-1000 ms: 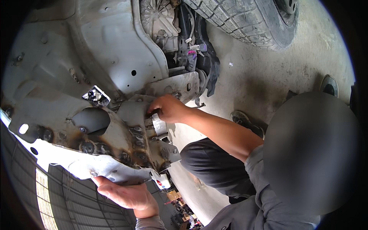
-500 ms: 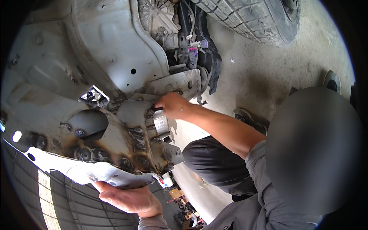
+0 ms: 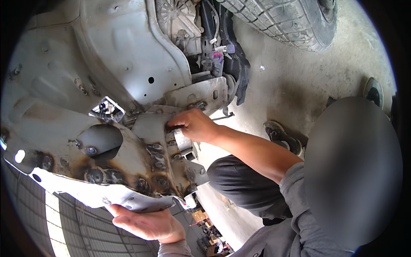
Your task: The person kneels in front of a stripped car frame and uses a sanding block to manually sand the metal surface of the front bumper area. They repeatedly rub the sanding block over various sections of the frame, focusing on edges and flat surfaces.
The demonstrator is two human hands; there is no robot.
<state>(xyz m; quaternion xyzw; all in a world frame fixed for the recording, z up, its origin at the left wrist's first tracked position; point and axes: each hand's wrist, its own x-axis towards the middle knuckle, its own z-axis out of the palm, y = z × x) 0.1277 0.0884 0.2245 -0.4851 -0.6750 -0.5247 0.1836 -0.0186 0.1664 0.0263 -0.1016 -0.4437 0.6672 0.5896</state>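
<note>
My left hand is palm-up beneath the bright lower edge of a grey sheet-metal body panel. Its fingers are stretched along the edge and touch it. My right hand reaches in from the right with a bare forearm. Its fingers are bent and pressed together at the edge of a bracket welded to the panel. The fingertips are partly hidden, and I cannot make out anything small between them. Scorched weld spots and bolt-like studs surround a large cut-out in the panel.
A vehicle wheel's tyre is at the top right. Wires and connectors hang beside a metal housing. My bent knee is close to the bracket. Boxes appear far behind. A blurred oval covers the right side.
My right hand has shifted slightly left and down along the bracket, exposing a dark spot on the plate above it. My left hand stays at the panel edge. The whole view has moved slightly.
</note>
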